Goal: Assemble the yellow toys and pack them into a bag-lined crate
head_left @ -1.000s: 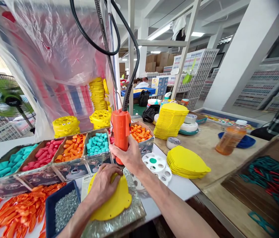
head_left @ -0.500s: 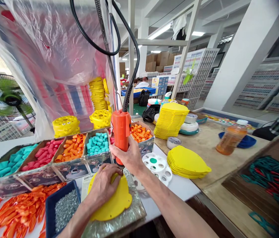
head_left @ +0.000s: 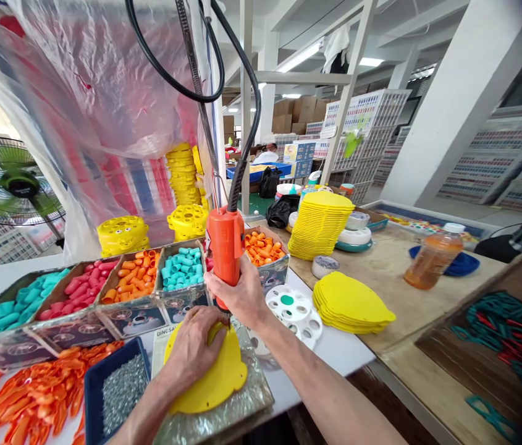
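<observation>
Head view: your left hand (head_left: pixel 194 349) presses flat on the yellow plate (head_left: pixel 217 377); your right hand (head_left: pixel 241 293) grips the upright orange screwdriver (head_left: pixel 226 247) just above it.

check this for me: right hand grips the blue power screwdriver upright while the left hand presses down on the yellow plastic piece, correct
Not quite: the head view shows the power screwdriver is orange, not blue. The rest holds: the right hand grips it upright, and the left hand presses down on the yellow plastic piece.
</observation>
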### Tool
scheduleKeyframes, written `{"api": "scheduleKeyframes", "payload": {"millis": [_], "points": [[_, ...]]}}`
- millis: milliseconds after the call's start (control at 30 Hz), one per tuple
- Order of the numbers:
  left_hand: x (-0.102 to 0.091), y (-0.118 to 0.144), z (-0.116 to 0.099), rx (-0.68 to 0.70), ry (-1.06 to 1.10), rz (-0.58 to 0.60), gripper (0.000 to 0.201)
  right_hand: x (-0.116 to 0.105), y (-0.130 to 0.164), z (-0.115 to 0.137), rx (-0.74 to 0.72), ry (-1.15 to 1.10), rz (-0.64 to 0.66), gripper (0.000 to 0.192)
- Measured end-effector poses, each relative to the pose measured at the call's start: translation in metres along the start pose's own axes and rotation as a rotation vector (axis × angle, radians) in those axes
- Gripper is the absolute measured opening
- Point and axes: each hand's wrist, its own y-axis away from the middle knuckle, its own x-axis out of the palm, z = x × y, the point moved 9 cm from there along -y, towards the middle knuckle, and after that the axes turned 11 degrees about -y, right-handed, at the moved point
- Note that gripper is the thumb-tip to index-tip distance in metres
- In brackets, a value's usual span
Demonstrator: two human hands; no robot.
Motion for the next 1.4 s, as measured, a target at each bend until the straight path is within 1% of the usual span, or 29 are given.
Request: {"api": "scheduleKeyframes", "payload": {"millis": [267,533,700,867,1033,1200,1300,1400], "points": [[0.003,0.000,0.006,-0.039,-0.015,0.003,0.024,-0.001,0.000,-0.003,-0.027,0.034,-0.007,0.022],[0.007,-0.001,0.008,-0.062,-0.032,0.035,0.024,-0.003,0.004,0.005,-0.071,0.115,-0.036,0.021],[0.007,0.001,0.009,-0.063,-0.032,0.038,0.026,-0.006,0.006,0.005,-0.084,0.139,-0.048,0.021],[0.006,0.000,0.008,-0.049,-0.030,0.027,0.023,-0.004,0.003,-0.003,-0.021,0.075,-0.016,0.023],[0.004,-0.001,0.007,-0.061,-0.038,0.010,0.026,0.003,0.000,-0.003,0.016,0.023,0.024,0.021],[0.001,0.000,0.007,-0.062,-0.044,-0.011,0.027,0.000,0.001,-0.003,0.021,0.021,-0.004,0.022],[-0.001,0.001,0.007,-0.054,-0.045,-0.023,0.026,-0.002,0.000,0.000,0.010,0.005,-0.013,0.025],[-0.002,0.001,0.003,-0.020,-0.031,-0.031,0.029,-0.002,-0.003,0.008,0.009,-0.006,0.012,0.027]]}}
